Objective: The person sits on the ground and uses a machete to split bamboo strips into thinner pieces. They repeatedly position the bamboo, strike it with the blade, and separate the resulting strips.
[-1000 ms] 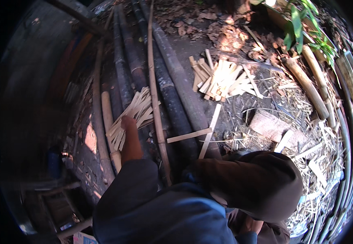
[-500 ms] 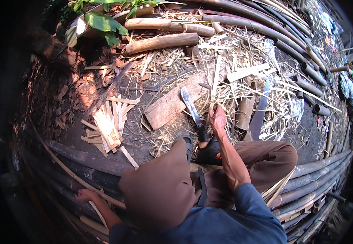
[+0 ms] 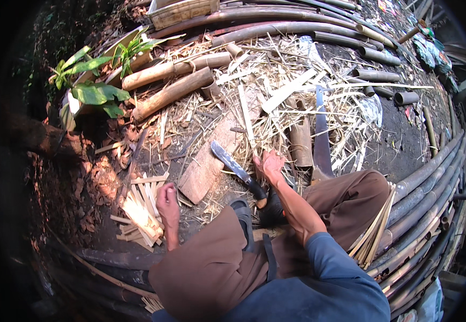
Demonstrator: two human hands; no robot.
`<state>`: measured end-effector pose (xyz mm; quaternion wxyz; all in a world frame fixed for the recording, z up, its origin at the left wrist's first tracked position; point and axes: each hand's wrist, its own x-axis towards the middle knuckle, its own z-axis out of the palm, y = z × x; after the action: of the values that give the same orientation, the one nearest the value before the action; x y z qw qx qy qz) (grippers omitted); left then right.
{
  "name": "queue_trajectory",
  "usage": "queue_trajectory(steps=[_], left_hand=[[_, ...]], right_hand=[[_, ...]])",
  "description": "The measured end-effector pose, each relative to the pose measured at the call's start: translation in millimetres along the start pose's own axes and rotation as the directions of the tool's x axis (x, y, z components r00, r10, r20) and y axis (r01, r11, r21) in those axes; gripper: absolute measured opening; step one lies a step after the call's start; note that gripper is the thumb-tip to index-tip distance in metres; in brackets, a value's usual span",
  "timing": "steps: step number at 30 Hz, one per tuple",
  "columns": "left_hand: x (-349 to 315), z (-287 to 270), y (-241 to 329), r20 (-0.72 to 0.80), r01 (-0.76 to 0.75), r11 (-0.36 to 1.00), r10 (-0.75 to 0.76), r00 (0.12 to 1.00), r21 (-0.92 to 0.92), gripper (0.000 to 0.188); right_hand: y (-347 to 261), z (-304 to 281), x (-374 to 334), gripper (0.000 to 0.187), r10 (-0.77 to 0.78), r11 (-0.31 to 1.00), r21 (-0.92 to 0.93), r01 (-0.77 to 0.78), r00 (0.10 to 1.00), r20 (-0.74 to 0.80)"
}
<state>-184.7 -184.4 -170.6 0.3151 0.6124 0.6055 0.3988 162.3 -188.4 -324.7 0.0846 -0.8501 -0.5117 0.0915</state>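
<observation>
My right hand is closed at the near end of a pale split-bamboo strip, which slants away over the shavings. Loosely curled, my left hand hovers beside a fanned pile of short bamboo pieces, and nothing shows in its fingers. Between the hands, a machete with a dark handle lies with its blade over the edge of a flat wooden block, its handle end near my feet. To the right of my right hand are a cut bamboo tube and a handsaw.
Bamboo poles run along my right side, with a bundle of thin strips by my knee. Thick bamboo sections lie ahead, near a leafy plant. A pale crate stands at the far edge.
My left hand has come forward from the poles at my left to the pile of short pieces. My right hand remains at the strip's near end, its fingers more spread. The view has turned.
</observation>
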Motion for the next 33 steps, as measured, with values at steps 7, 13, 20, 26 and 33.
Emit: queue_trajectory(steps=[7,13,20,26,33], left_hand=[[19.3,59.5,30.3,0.228,0.11,0.969,-0.059,0.972,-0.22,0.02],[111.6,111.2,71.8,0.09,0.269,0.931,-0.254,0.963,-0.245,0.064],[224.1,112.2,90.2,-0.016,0.099,0.404,-0.272,0.962,-0.91,0.042],[195.7,58.6,185.6,-0.304,-0.333,0.615,0.156,0.94,-0.715,0.039],[165.4,-10.0,154.3,-0.147,-0.3,0.668,0.276,0.95,-0.681,0.04]], right_hand=[[-18.3,-30.2,5.1,0.024,-0.03,0.97,0.229,0.082,0.975,-0.22],[-9.7,-96.5,2.3,0.012,-0.428,0.845,0.157,0.512,0.822,-0.375],[-21.1,-169.7,29.3,0.035,-0.694,0.669,0.015,0.743,0.632,-0.345],[-7.9,-78.1,-27.3,0.071,-0.326,0.92,0.191,0.341,0.939,-0.107],[-9.2,33.0,-90.3,0.06,-0.286,0.92,0.35,0.175,0.911,0.297]])
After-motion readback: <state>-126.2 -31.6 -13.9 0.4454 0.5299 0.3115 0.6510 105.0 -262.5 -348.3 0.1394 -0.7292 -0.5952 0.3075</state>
